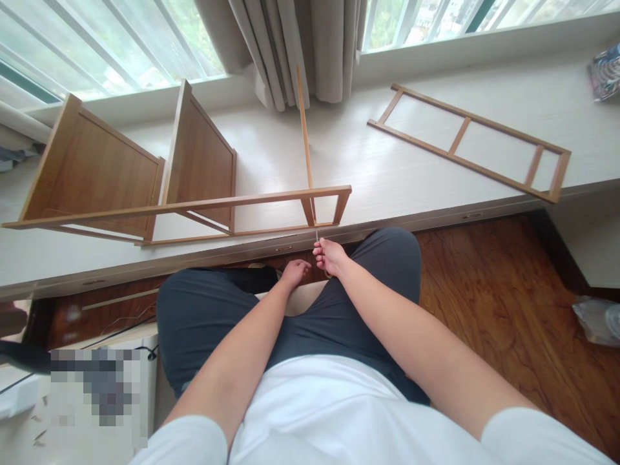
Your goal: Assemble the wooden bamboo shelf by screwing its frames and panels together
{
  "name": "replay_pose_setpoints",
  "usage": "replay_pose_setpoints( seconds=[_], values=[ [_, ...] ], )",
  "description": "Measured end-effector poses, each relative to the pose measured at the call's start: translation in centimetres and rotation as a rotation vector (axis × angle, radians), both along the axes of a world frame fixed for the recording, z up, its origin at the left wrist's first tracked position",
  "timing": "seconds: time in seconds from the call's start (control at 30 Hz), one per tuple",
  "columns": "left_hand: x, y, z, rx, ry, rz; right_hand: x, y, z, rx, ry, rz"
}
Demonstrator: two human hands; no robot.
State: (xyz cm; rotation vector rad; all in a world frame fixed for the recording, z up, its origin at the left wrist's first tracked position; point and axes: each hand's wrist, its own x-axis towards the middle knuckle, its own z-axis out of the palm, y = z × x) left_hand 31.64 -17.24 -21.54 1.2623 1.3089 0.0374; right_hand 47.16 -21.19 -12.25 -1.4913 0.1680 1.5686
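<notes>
Right hand [330, 255] pinched shut on a thin metal tool [317, 235], likely a screwdriver or hex key, tip at the near rail of the wooden shelf frame [252, 203] just ahead. Left hand [294, 271] beside it, loosely curled, holding nothing visible. Two side panels [198, 152] already joined to the frame; one ladder-style frame [472, 139] lies loose on the counter [363, 155], far right. Curtain [300, 45] behind; nothing blocks the joint.

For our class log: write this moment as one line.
right hand: pinching thin metal tool at wooden shelf frame | left hand: empty, beside
</notes>
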Motion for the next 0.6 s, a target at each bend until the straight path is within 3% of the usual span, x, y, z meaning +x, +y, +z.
replay_pose_setpoints(
  seconds=[0.23,0.6],
  values=[
    [0.1,0.0,-0.3,0.002,-0.004,-0.002,0.5,0.3,-0.4,-0.027,0.124,0.041],
    [0.0,0.0,0.1,-0.005,0.018,0.022,-0.8,0.0,-1.8,-0.024,-0.385,0.039]
  ],
)
